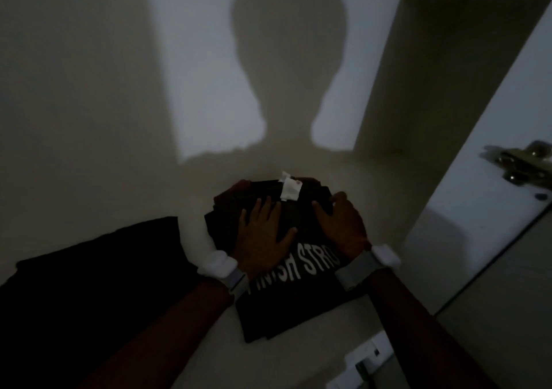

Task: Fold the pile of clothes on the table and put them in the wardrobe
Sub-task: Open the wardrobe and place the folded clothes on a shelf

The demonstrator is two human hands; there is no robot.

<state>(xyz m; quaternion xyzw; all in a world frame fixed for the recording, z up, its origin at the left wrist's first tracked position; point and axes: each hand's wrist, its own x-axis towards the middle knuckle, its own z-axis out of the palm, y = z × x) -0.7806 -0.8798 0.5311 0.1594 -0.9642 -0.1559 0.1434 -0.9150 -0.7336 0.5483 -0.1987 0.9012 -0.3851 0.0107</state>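
Note:
A folded black shirt (295,302) with white lettering lies on the pale wardrobe shelf (125,179), on top of a small stack of dark clothes. A white label (290,191) sticks up at the stack's far end. My left hand (263,236) lies flat on the shirt with fingers spread. My right hand (343,224) rests on the shirt's right side, fingers straight and reaching over its far edge. Both wrists wear pale bands.
Another dark folded pile (89,287) lies on the shelf at the left, close to the shirt. The wardrobe's side panel (385,90) stands at the right. An open door (466,209) with a metal hinge (522,161) is at the far right.

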